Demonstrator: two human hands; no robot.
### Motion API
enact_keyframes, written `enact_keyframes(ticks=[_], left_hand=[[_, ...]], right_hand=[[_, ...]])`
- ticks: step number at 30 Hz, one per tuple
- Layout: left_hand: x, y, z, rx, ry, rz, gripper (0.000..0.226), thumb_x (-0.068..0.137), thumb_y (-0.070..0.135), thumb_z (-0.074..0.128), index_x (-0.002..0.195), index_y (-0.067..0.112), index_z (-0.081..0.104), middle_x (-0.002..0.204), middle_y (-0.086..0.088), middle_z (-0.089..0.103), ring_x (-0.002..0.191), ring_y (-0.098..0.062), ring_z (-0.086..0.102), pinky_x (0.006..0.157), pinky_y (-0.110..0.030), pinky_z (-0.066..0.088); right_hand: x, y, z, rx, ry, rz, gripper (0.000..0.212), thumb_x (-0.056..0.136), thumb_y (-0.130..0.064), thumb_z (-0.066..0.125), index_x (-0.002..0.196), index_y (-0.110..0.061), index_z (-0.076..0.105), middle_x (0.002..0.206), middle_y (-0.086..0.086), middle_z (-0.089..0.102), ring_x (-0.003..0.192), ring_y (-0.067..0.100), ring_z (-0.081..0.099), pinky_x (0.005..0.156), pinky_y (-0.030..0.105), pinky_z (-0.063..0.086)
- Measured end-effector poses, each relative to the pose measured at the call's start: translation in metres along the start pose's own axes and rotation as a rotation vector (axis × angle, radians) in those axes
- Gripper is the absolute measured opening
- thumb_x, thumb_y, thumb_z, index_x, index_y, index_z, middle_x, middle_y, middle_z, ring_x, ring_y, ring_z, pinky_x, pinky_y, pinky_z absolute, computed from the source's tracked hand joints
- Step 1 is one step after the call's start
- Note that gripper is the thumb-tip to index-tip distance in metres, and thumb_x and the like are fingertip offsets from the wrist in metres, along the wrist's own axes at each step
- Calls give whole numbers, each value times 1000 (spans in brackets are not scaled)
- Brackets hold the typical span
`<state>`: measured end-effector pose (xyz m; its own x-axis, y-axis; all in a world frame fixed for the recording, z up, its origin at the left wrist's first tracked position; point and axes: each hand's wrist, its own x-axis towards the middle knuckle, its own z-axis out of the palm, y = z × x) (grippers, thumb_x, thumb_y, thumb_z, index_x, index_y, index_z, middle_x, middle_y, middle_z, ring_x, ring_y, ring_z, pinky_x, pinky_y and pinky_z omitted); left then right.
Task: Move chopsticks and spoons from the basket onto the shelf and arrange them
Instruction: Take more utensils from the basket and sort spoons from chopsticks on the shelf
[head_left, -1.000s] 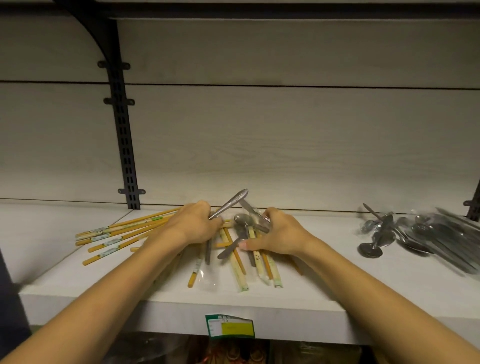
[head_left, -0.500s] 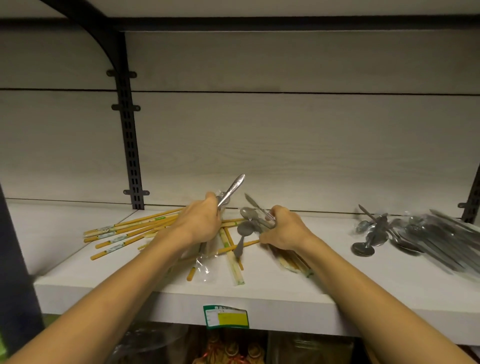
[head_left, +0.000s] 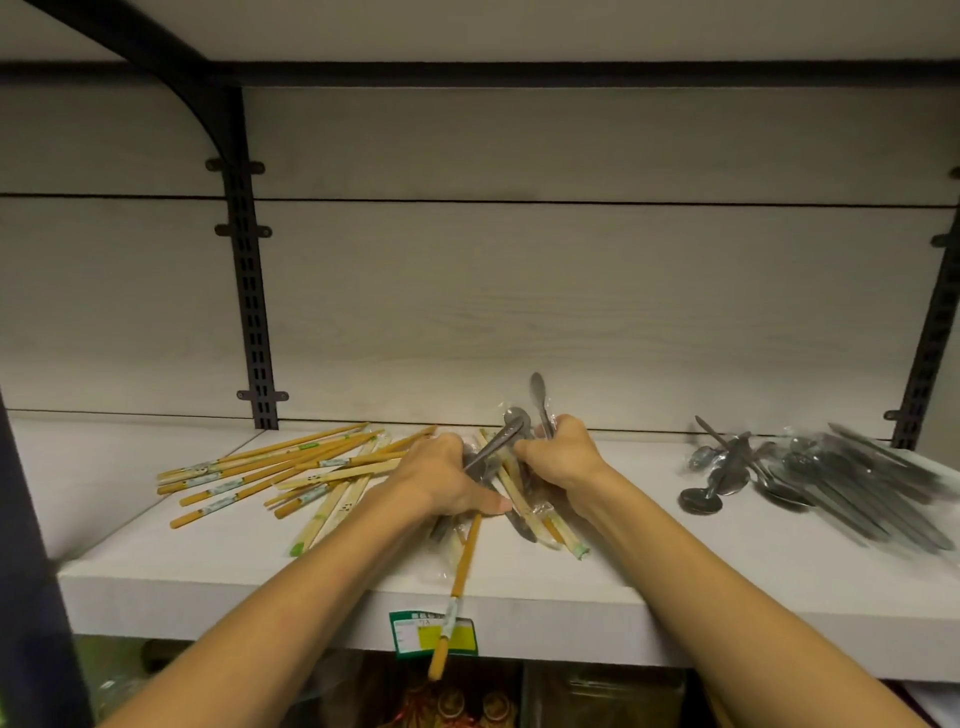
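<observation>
At the far left we are seeing a black slotted upright (head_left: 253, 291) running up the pale back panel, and below it a loose fan of wrapped chopsticks (head_left: 270, 467) lying on the white shelf (head_left: 675, 571). Next we are watching our left hand (head_left: 441, 483) curling around a spoon (head_left: 496, 447) whose handle is angling up toward the right, while one chopstick pair (head_left: 460, 571) is sticking out from under that hand and hanging past the shelf's front edge, over a green and yellow price tag (head_left: 415, 631). Just beside it our right hand (head_left: 563, 457) is gripping another spoon handle (head_left: 540, 402) pointing upward. Farther right a pile of spoons (head_left: 831, 478) is resting on the shelf, well apart from our hands.
</observation>
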<state>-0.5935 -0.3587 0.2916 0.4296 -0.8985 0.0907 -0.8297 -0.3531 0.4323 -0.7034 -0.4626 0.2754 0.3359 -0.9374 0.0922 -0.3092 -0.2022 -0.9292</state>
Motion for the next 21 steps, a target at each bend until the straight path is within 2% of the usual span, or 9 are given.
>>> enact_keyframes(ticks=[3, 7, 10, 12, 17, 19, 21], left_hand=[[3, 2, 6, -27, 5, 11, 43, 66, 49, 80, 84, 23, 51, 92, 3, 52, 86, -16, 50, 66, -28, 40], [9, 0, 8, -24, 22, 36, 40, 69, 40, 79, 96, 21, 57, 96, 1, 56, 88, -17, 53, 66, -27, 41], [15, -6, 8, -10, 70, 37, 33, 72, 30, 76, 97, 20, 58, 94, 1, 59, 87, -18, 56, 67, -29, 45], [19, -13, 8, 12, 116, 35, 32, 72, 29, 75, 98, 20, 58, 94, 1, 59, 86, -19, 56, 67, -30, 46], [35, -28, 8, 67, 271, 21, 29, 81, 35, 70, 101, 22, 53, 95, -1, 58, 85, -22, 55, 66, -31, 42], [42, -33, 8, 15, 331, 9, 28, 84, 35, 68, 103, 22, 53, 96, -4, 61, 85, -25, 58, 67, -33, 46], [48, -37, 6, -56, 349, 5, 26, 85, 33, 67, 103, 21, 52, 95, -6, 61, 83, -27, 59, 68, -36, 50]], right_hand=[[1, 0, 0, -4, 0, 11, 26, 78, -18, 65, 97, -12, 49, 96, 15, 65, 85, 31, 67, 67, 38, 56], [2, 0, 0, 2, 5, 9, 27, 76, -16, 64, 98, -9, 51, 95, 18, 65, 78, 33, 66, 66, 41, 58], [1, 0, -1, 33, 1, 3, 23, 76, -16, 65, 91, -14, 48, 93, 18, 64, 70, 31, 61, 58, 37, 53], [2, 0, -1, 37, -14, 1, 23, 78, -16, 66, 91, -14, 47, 94, 18, 64, 69, 30, 59, 57, 35, 51], [4, 0, -2, -7, -13, -3, 26, 79, -19, 67, 99, -13, 50, 99, 18, 65, 79, 32, 65, 66, 40, 57], [4, -1, -4, -37, -9, -3, 28, 81, -21, 67, 102, -13, 50, 100, 16, 64, 84, 32, 66, 68, 40, 57], [1, -2, -6, -79, -20, -25, 27, 85, -22, 63, 106, -12, 49, 96, 12, 62, 79, 26, 64, 63, 35, 55]])
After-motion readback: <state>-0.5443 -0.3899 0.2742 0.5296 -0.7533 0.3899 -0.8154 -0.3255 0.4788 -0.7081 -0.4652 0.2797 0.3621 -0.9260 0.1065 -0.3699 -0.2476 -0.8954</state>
